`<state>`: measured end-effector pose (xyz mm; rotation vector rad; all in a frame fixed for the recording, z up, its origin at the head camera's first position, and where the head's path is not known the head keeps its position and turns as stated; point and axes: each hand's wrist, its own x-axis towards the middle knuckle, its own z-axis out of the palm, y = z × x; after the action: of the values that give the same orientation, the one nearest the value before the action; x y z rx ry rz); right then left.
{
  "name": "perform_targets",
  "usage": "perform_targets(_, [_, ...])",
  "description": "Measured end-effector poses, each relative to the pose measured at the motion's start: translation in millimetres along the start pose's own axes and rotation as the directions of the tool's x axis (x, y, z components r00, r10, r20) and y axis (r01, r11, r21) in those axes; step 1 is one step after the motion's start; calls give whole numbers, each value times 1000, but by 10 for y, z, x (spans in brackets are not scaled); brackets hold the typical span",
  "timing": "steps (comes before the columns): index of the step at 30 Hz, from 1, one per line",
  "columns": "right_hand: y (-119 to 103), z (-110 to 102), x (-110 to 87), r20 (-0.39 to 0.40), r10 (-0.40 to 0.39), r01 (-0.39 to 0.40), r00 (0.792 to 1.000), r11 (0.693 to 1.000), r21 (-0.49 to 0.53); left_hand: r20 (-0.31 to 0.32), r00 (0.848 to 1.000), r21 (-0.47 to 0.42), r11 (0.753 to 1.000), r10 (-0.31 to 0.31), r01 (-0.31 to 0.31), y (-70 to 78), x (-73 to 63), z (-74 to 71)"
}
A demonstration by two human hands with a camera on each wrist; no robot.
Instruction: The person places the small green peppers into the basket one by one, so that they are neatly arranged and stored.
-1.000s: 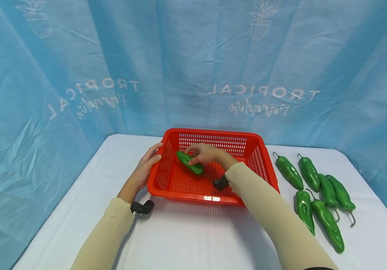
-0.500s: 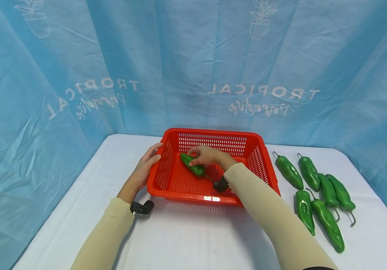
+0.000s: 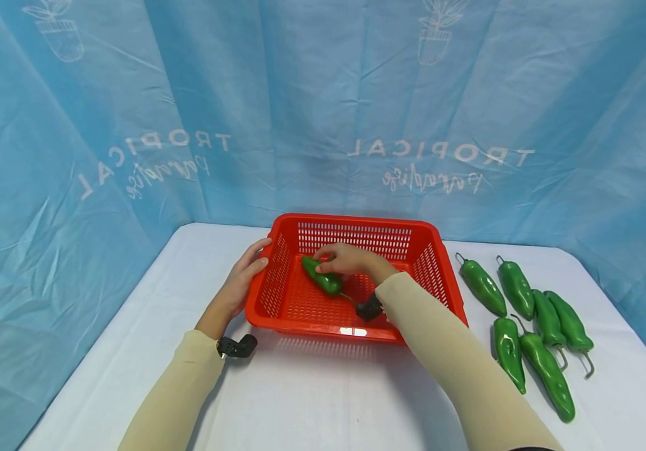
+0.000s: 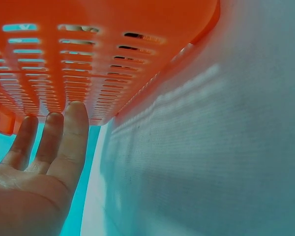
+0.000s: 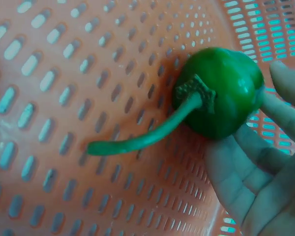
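A glossy green pepper point(image 3: 327, 283) lies slanted on the floor of the red basket point(image 3: 306, 332), its curved stem pointing toward the near right. My right hand point(image 3: 347, 259) reaches into the basket from above and holds the pepper around its middle. In the right wrist view, fingers point(image 5: 226, 172) lie along one side of the pepper point(image 5: 221, 93), with the thumb at the other side. Outside, my left hand point(image 3: 237, 285) rests at the basket's left end. The left wrist view shows its nearly straight fingertips point(image 4: 76, 110) touching the slotted wall point(image 4: 78, 64).
Several more green peppers, such as this long one point(image 3: 548, 376) and this one at the back point(image 3: 482, 287), lie on the white table point(image 3: 323, 401) right of the basket. A blue printed cloth point(image 3: 323, 113) hangs behind and at the sides.
The right hand has moved the pepper slightly right and toward the near side, onto the basket floor. Over the last half second it has hardly moved. The left hand has stayed at the basket.
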<state>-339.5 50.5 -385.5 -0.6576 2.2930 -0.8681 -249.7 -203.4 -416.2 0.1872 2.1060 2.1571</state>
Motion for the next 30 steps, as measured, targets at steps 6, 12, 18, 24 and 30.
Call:
perform_targets(6, [6,-27,-45,19,22,-23,1000,996,89,8,1000,5,1000,1,-1,12,1,6])
perform_targets(12, [32,-29,-71,78,13,-22,997,993,112,7,1000,9,1000,4,-4,9,1,19])
perform_targets(18, [26,-10,-86,140,15,-39,990,985,168,12,1000,8,1000,8,-8,-5,6,22])
perform_targets(24, [0,18,-51,111,14,-34,994,984,173,3,1000,-7,1000,9,-9,8,-6,24])
perform_targets(30, [-26,50,-3,71,-7,-7,997,982,190,-2,1000,-6,1000,13,-13,3,-9,23])
